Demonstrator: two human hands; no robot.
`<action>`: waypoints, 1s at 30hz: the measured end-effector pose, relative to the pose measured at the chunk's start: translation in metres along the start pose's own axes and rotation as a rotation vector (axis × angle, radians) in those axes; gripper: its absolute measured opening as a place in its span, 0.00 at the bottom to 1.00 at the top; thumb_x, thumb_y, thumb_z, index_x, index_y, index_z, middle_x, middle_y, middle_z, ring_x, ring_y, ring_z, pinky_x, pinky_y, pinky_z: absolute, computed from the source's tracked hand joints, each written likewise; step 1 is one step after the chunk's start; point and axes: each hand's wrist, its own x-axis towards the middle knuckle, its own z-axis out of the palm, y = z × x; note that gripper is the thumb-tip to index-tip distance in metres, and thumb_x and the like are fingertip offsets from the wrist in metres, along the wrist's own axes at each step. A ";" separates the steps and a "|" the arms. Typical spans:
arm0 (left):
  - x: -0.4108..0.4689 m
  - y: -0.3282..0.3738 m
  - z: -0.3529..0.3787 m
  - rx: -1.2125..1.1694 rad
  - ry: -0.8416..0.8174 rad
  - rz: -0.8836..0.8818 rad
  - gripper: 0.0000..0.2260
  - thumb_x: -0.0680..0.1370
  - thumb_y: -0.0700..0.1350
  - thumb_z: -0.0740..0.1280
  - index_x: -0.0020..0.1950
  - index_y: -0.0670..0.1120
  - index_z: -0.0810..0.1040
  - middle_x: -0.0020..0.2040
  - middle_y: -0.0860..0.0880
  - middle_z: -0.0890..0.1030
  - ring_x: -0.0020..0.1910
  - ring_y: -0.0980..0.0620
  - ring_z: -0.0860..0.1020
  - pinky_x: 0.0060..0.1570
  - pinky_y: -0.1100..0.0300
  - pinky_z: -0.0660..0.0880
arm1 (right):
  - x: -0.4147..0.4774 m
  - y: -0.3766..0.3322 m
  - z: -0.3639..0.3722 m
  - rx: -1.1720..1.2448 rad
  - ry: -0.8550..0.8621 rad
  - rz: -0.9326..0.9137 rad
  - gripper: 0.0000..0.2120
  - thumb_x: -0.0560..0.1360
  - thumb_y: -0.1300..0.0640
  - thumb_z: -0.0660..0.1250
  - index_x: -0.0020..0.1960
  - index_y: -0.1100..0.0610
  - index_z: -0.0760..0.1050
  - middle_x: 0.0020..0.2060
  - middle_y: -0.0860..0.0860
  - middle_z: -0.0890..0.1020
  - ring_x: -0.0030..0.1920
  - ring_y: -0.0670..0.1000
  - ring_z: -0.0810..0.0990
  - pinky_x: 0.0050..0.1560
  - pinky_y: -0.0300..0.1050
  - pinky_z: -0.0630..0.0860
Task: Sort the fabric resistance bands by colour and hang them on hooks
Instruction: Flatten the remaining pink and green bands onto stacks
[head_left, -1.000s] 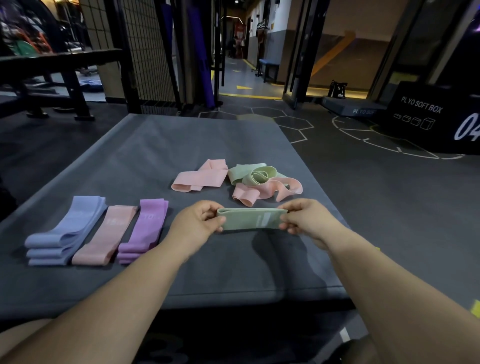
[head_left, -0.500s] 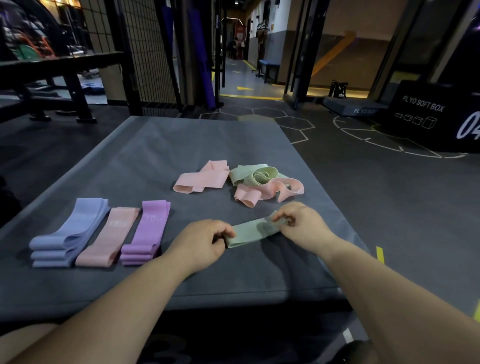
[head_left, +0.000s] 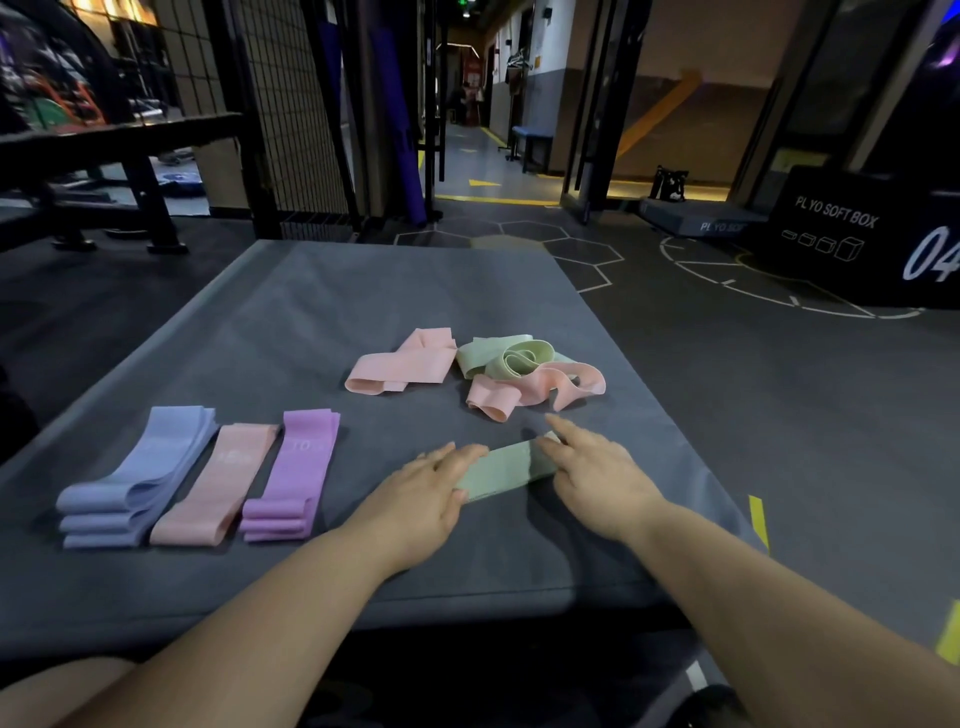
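A green band (head_left: 501, 469) lies flat on the grey mat (head_left: 311, 312). My left hand (head_left: 423, 493) presses its near end with flat fingers. My right hand (head_left: 597, 475) rests on its far end, fingers spread. At the left lie three sorted stacks: blue bands (head_left: 140, 478), a pink band (head_left: 218, 486) and purple bands (head_left: 293, 475). Further back lies a loose folded pink band (head_left: 400, 364) beside a tangle of green bands (head_left: 506, 356) and a pink band (head_left: 535, 392).
The mat's near edge runs just below my wrists; dark floor lies to the right. A black plyo soft box (head_left: 857, 234) stands at the far right. A wire mesh panel (head_left: 280, 114) and a dark bench (head_left: 104, 156) stand behind the mat.
The green band was held stretched between pinched fingers above the mat. It now lies on the mat, and both hands have flattened on top of its ends.
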 end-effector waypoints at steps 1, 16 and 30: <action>0.001 0.001 -0.001 0.033 -0.017 0.004 0.23 0.83 0.45 0.53 0.78 0.56 0.54 0.78 0.49 0.59 0.78 0.52 0.54 0.75 0.56 0.54 | -0.001 0.000 0.001 -0.015 -0.015 -0.009 0.25 0.82 0.54 0.51 0.78 0.49 0.57 0.79 0.47 0.52 0.78 0.51 0.54 0.74 0.49 0.56; -0.007 0.000 -0.004 0.295 -0.171 0.049 0.27 0.83 0.57 0.47 0.79 0.53 0.42 0.79 0.58 0.41 0.78 0.57 0.41 0.76 0.56 0.39 | -0.009 0.003 0.008 -0.035 -0.131 0.010 0.39 0.75 0.30 0.39 0.80 0.50 0.41 0.79 0.46 0.43 0.79 0.47 0.39 0.78 0.50 0.40; -0.006 0.004 -0.008 0.101 -0.155 -0.020 0.23 0.84 0.57 0.46 0.79 0.58 0.48 0.79 0.61 0.49 0.78 0.59 0.46 0.75 0.57 0.41 | -0.004 0.004 0.008 -0.033 -0.183 0.023 0.35 0.80 0.35 0.46 0.80 0.49 0.39 0.79 0.45 0.40 0.78 0.46 0.39 0.77 0.50 0.38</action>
